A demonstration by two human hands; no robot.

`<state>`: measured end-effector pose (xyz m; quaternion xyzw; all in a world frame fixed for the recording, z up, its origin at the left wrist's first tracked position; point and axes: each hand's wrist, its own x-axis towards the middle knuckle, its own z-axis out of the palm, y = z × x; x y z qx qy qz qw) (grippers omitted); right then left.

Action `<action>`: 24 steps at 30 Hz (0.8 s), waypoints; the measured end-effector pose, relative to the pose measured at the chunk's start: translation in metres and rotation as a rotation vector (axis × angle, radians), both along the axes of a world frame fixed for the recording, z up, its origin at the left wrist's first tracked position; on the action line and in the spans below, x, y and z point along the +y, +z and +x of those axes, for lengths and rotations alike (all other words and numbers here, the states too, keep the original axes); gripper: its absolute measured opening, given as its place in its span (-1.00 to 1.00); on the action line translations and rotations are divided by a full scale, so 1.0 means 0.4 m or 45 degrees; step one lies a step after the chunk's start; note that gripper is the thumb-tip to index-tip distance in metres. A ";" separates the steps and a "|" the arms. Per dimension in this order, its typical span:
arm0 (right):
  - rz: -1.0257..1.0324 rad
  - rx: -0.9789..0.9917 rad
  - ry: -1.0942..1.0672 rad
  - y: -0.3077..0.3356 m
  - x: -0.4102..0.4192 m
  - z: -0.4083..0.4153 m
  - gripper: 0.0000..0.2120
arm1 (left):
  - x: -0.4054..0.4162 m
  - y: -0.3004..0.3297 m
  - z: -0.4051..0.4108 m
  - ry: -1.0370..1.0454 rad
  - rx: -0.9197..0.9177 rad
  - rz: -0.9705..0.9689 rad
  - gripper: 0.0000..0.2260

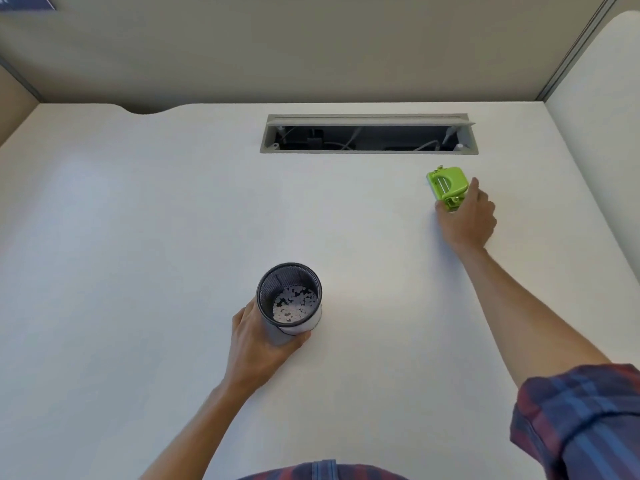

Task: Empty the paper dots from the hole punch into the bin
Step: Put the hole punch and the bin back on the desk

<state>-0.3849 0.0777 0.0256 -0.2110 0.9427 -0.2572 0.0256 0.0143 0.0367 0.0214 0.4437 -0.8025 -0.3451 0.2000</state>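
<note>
White desk [138,220]: left hand [258,344] wrapped round light bin [289,299]; right hand [465,220] pinched small, rigid punch [446,185], seemingly at its base.

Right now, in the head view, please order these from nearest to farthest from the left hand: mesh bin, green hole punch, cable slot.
1. Mesh bin: held by the left hand.
2. Green hole punch: far right, at the right hand.
3. Cable slot: at the desk's back.

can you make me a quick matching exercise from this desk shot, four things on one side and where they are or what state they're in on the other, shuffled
Things:
1. hole punch
2. bin
3. cable hatch
4. paper dots

Places or states:
A. lid open, at the back of the desk
B. lying inside the bin
C. held by the left hand
D. green, at the right hand

Pairs: 1-D, 2-C, 3-A, 4-B
</note>
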 end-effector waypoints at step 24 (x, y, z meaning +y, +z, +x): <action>-0.325 0.025 -0.167 -0.055 0.024 0.022 -0.33 | -0.429 0.009 -0.236 0.190 -0.028 0.064 -0.39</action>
